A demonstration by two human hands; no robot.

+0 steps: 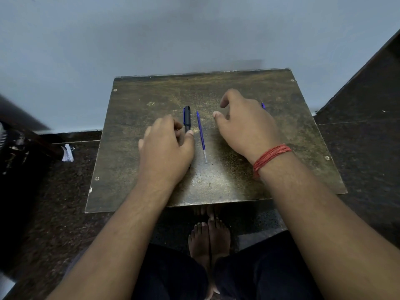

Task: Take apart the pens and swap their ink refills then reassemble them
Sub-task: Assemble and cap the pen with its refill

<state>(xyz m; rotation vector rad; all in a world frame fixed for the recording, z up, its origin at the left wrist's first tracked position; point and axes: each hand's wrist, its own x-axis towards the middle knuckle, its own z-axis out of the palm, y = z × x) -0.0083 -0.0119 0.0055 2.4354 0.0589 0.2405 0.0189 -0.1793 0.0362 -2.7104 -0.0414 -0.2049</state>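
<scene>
A black pen [187,118] with a blue clip lies on the worn wooden table [151,100], pointing away from me. My left hand [166,148] rests over its near half, thumb and forefinger pinching the barrel. Just to the right lies a loose blue ink refill [201,133], its tip towards the far edge. My right hand [244,124] hovers right of the refill with its fingers curled and apart, nothing visibly in them. A small blue pen part [263,105] peeks out behind that hand; the rest of it is hidden.
The table is small, with screws at its corners, and stands against a grey wall [194,35]. My bare feet [207,239] show below its near edge. A dark object [21,135] and a scrap of white paper [68,153] lie on the floor at left.
</scene>
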